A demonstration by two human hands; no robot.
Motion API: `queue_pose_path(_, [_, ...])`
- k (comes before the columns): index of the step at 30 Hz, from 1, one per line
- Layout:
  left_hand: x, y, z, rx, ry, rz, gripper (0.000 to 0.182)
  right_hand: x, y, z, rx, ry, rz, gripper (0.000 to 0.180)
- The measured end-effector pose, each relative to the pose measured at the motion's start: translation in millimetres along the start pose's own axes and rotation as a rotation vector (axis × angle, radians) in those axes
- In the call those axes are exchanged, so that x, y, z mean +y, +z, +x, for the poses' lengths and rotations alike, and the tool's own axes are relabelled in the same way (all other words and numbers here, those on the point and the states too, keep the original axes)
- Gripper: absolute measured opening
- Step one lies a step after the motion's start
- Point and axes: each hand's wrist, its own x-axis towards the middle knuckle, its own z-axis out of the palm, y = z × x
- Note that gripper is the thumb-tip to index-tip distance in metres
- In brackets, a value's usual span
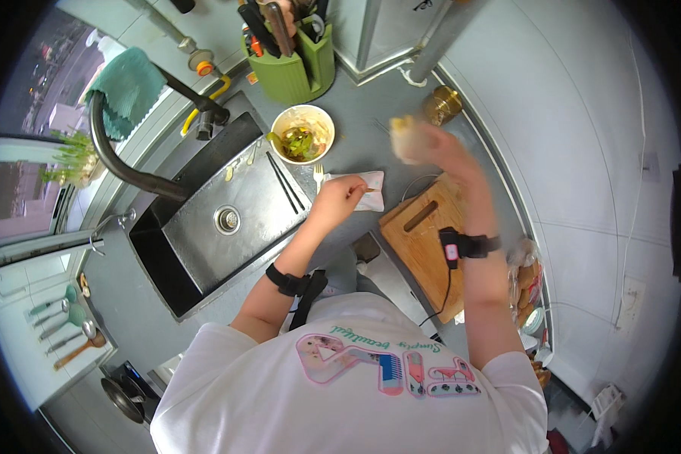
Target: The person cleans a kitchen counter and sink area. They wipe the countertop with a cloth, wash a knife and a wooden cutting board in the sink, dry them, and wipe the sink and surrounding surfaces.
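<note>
My left hand [340,198] is curled over a pale pink-and-white packet [373,198] on the grey counter; its fingertips are partly hidden, and whether they grip anything is unclear. My right hand [445,150], blurred, is raised near the back wall and closed on a whitish object [407,142] with a yellow part on top, too blurred to name. A white bowl [327,133] with green leafy food scraps stands at the sink's corner. A light-coloured fork [318,176] lies between the bowl and my left hand. Black chopsticks [285,184] rest at the right side of the steel sink.
The dark steel sink [204,187] with its curved faucet [127,173] and draped green cloth [126,85] lies at left. A green utensil holder [286,76] and a golden-brown jar [444,106] stand at the back. A wooden cutting board [425,244] lies under my right forearm.
</note>
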Motion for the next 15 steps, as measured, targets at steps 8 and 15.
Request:
queue_pose_path(8, [-25, -52, -52, 0.273, -0.275, -0.016, 0.014, -41, 153, 101, 0.175, -0.163, -0.690, 0.056])
queue_pose_path(15, [-14, -53, -59, 0.233, -0.187, 0.015, 0.014, -4, 94, 42, 0.323, -0.355, -0.437, 0.041])
